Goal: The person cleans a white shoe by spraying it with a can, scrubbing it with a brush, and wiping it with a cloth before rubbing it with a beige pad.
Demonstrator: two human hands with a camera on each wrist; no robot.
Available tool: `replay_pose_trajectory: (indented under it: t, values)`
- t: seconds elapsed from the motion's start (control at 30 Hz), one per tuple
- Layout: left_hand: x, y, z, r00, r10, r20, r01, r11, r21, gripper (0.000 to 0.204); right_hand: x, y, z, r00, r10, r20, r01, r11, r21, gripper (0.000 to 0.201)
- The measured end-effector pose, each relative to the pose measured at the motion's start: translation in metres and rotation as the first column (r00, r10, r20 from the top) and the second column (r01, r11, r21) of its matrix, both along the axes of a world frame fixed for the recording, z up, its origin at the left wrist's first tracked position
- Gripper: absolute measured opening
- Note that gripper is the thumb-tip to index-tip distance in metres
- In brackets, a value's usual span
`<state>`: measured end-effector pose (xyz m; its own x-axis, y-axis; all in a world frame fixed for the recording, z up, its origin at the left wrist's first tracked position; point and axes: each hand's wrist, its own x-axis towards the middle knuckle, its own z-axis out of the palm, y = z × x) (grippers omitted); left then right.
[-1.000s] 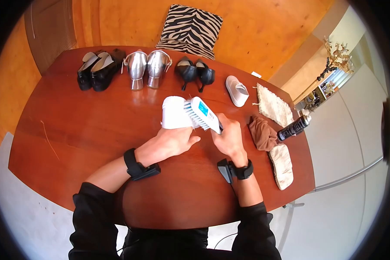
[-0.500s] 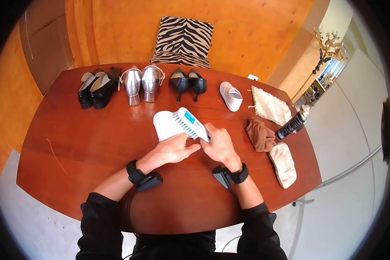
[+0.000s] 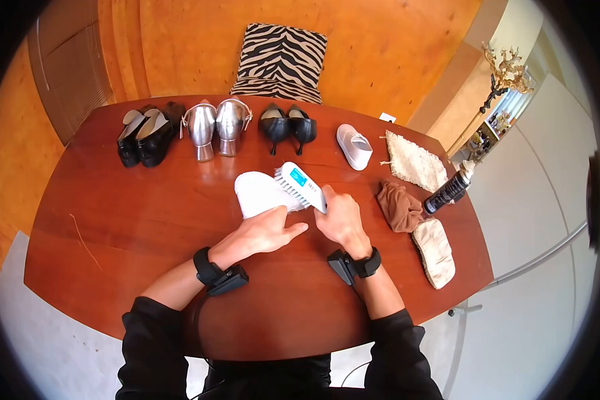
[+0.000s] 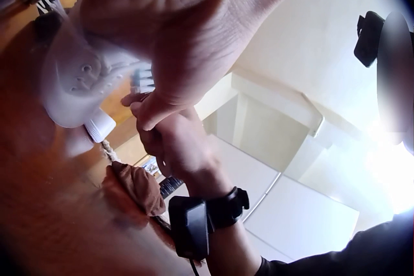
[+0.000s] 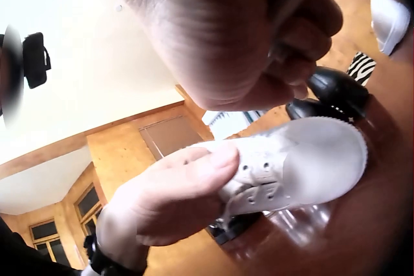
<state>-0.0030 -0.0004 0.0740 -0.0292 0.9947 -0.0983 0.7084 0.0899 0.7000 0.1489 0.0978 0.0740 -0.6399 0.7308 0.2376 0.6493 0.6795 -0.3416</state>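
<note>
My left hand (image 3: 263,232) holds a white lace-up shoe (image 3: 261,192) above the table, fingers inside or behind it. In the right wrist view the shoe (image 5: 323,163) shows its laces and toe, with the left thumb lying along its opening. My right hand (image 3: 341,217) grips the handle of a white brush (image 3: 302,186) with blue-and-white bristles; its bristles face the shoe's side. In the left wrist view the shoe (image 4: 74,82) is partly hidden behind my left hand (image 4: 174,30), and the right hand (image 4: 178,143) is beyond.
Along the table's (image 3: 147,227) back stand black loafers (image 3: 155,139), silver heels (image 3: 230,127), black heels (image 3: 302,128) and another white shoe (image 3: 355,147). At the right lie a cream cloth (image 3: 415,162), brown cloth (image 3: 400,207), black spray can (image 3: 448,192) and cream pad (image 3: 435,253).
The view has tilted, so the table sits lower in the frame. Since half a second ago, the brush and right hand have shifted slightly right relative to the shoe.
</note>
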Motion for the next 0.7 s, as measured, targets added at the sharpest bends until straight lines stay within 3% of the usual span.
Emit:
replay_pose_trajectory:
  t: [0.07,0.23,0.33,0.4,0.43,0.5,0.53,0.6,0.7]
  values:
    - [0.0,-0.001,0.006,1.0,0.007,-0.01,-0.008,0.999,-0.033,0.056,0.003,0.01,-0.009,0.995,-0.092,0.049,0.089,0.995,0.052,0.019]
    - [-0.002,0.001,-0.004,1.0,0.001,0.002,-0.001,1.0,-0.023,0.058,0.002,0.0,0.004,0.995,-0.098,0.011,0.097,0.994,0.052,0.017]
    - [-0.003,0.001,-0.012,1.0,-0.024,0.012,0.023,0.996,0.083,0.06,-0.003,-0.012,0.007,0.988,0.08,-0.134,-0.082,0.997,-0.014,0.017]
    - [-0.003,0.003,-0.019,0.998,-0.058,0.023,0.048,0.949,0.311,0.059,-0.005,-0.012,0.004,0.994,0.056,-0.094,-0.056,0.998,0.001,0.016]
    - [-0.003,0.002,-0.015,0.998,-0.058,0.023,0.048,0.949,0.312,0.059,-0.005,-0.01,0.001,0.998,0.032,-0.053,-0.031,0.999,0.017,0.016]
    - [-0.002,-0.002,0.003,1.0,0.001,0.019,-0.001,0.999,0.041,0.057,-0.001,0.003,-0.009,1.0,-0.006,-0.02,0.007,0.999,0.031,0.016]
    - [-0.002,-0.003,0.011,1.0,0.001,0.018,-0.002,0.999,0.041,0.057,0.002,0.011,-0.014,0.998,-0.061,0.035,0.059,0.997,0.052,0.016]
    - [-0.002,-0.003,0.02,0.999,-0.008,-0.031,0.004,0.993,-0.122,0.055,0.006,0.016,-0.013,0.987,-0.126,0.102,0.118,0.99,0.083,0.017]
    - [-0.002,-0.002,0.012,0.999,-0.012,-0.032,0.01,0.998,-0.054,0.055,0.002,0.006,-0.001,0.994,-0.094,0.058,0.09,0.993,0.077,0.016]
